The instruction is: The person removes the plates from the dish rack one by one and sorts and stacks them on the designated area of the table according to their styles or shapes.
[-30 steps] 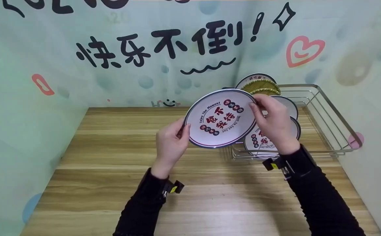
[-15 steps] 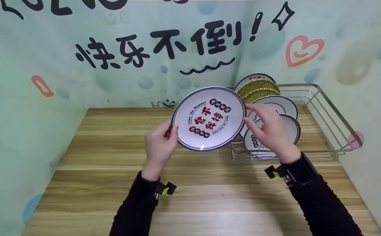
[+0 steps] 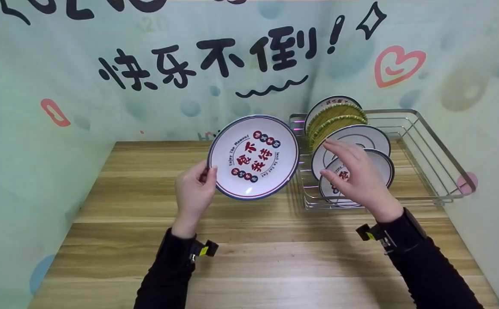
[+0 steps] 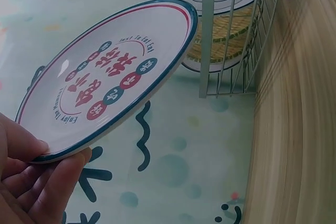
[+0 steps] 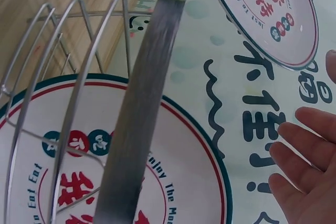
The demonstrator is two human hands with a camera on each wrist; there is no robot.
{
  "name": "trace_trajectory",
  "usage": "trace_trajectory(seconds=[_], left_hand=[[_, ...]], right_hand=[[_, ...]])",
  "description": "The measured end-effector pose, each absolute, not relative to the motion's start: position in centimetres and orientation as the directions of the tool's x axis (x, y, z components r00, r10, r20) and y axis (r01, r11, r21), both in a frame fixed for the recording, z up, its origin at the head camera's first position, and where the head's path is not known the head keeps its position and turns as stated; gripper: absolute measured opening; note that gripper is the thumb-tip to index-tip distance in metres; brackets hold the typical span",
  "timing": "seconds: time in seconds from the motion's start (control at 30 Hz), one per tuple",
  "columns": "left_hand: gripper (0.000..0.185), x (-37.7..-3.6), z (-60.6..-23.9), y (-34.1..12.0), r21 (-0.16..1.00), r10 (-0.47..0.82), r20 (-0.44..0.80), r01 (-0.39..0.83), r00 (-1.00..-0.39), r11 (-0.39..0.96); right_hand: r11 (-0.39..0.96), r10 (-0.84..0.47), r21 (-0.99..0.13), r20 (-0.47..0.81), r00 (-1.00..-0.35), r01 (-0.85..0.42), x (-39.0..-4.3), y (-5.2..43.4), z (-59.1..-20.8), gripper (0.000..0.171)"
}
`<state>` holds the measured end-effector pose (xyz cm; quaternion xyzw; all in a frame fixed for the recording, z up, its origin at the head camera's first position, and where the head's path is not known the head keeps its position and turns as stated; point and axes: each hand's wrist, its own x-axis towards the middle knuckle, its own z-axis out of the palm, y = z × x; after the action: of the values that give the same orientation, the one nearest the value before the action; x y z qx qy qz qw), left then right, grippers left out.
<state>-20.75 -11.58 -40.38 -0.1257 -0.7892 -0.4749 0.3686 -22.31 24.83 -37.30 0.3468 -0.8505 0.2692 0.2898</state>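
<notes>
My left hand [image 3: 193, 191] pinches the left rim of a white plate [image 3: 254, 156] with a blue edge and red lettering, held tilted above the wooden table [image 3: 146, 240]. The left wrist view shows the same plate [image 4: 110, 74] with my thumb and fingers [image 4: 37, 174] clamped on its edge. My right hand [image 3: 354, 174] hovers free with relaxed fingers, in front of the dish rack [image 3: 421, 146] and apart from the held plate. In the right wrist view its fingers [image 5: 302, 166] are spread beside a racked plate [image 5: 173, 150].
The wire dish rack stands at the table's back right and holds several upright plates [image 3: 357, 139], one with a green woven pattern [image 3: 335, 113]. A printed wall [image 3: 215, 64] closes the back, and side walls flank the table.
My right hand let go of the plate and drew back toward the rack. My left hand carried the plate leftward, away from the rack.
</notes>
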Motion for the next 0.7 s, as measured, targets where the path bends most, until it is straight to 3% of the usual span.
trace_trajectory(seconds=[0.7], left_hand=[[0.013,-21.1,-42.0,-15.3,0.726,-0.205,0.549,0.341,-0.810,0.597]], right_hand=[[0.665,-0.444,-0.212,0.658,-0.608,-0.716,-22.1,27.4,-37.9,0.055]])
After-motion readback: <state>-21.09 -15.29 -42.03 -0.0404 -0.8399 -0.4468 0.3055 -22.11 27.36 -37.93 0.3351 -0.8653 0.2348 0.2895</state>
